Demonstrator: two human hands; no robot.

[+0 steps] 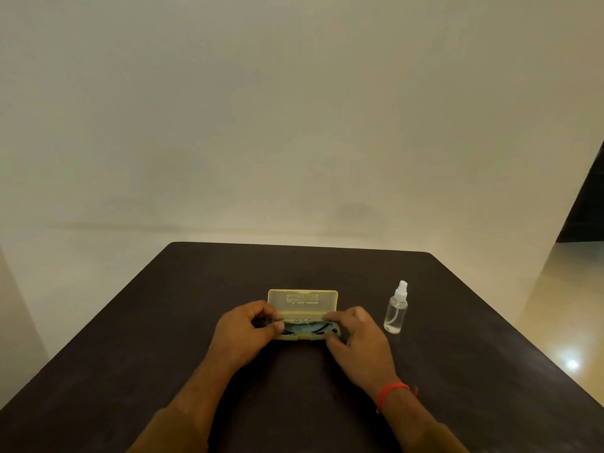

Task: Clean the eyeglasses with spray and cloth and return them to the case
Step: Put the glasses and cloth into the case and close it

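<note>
From the head camera the count is short: one pale yellow translucent plastic eyeglass case (302, 313), one small clear plastic spray bottle with a white nozzle (396, 308), and two bare hands.

The case sits open near the middle of the dark brown table (163, 338), its lid standing up at the twelve o'clock side with dark printed lettering on it. Inside the tray lies a greyish-blue cloth (304, 329) with thin dark curved lines across it, which may be the arms of the eyeglasses (318, 327); the blur makes that hard to confirm.

The left hand (243, 331) is at the case's nine o'clock end, fingers curled inward and pinched on something dark at the tray's edge. The right hand (358, 341) is at the three o'clock end, fingers bent down over the tray's corner and touching it; whether it actually grips anything cannot be told. A red thread band (390, 392) circles the right wrist.

The bottle stands upright at the case's three o'clock, apart from it and just beyond the right hand.

Behind the table rises a plain cream wall (294, 109), with glossy pale floor (568, 322) at three o'clock catching one bright reflection.
</note>
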